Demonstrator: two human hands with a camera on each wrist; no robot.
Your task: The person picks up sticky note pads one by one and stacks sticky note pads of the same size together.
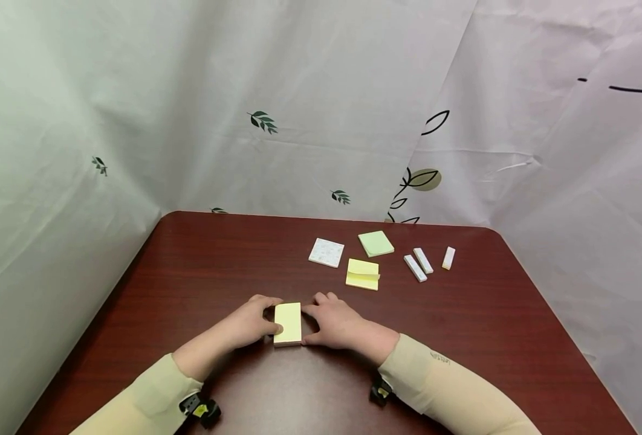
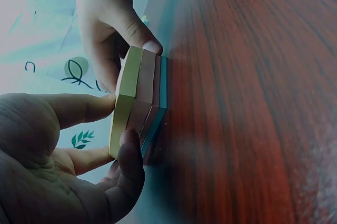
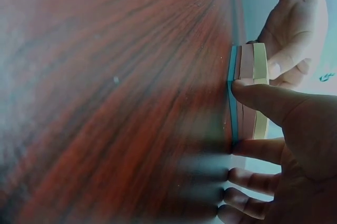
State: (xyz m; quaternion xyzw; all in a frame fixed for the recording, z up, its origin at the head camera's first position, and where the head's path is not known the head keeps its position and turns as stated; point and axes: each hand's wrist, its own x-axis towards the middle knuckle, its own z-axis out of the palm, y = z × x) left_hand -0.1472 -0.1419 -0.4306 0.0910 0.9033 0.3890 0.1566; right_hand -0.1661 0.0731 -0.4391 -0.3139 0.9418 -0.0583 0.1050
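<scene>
A small stack of sticky note pads (image 1: 288, 324) lies on the table in front of the person, yellow on top, with pink layers (image 2: 147, 79) and a blue layer (image 3: 231, 103) below. At its left side, the left hand (image 1: 250, 321) holds it, thumb tip on the yellow top and other fingers around the edge. From the right, the right hand (image 1: 336, 322) grips the stack's side, its thumb near the front corner and index finger at the back corner. The right hand's remaining fingers extend past the stack by the tabletop.
Behind the hands on the dark red table (image 1: 217, 254) lie a white speckled pad (image 1: 326, 252), a green pad (image 1: 376, 243) and a yellow pad (image 1: 362, 275) with a raised sheet. Farther right are small white blocks (image 1: 415, 268). A patterned curtain (image 1: 299, 151) surrounds the table.
</scene>
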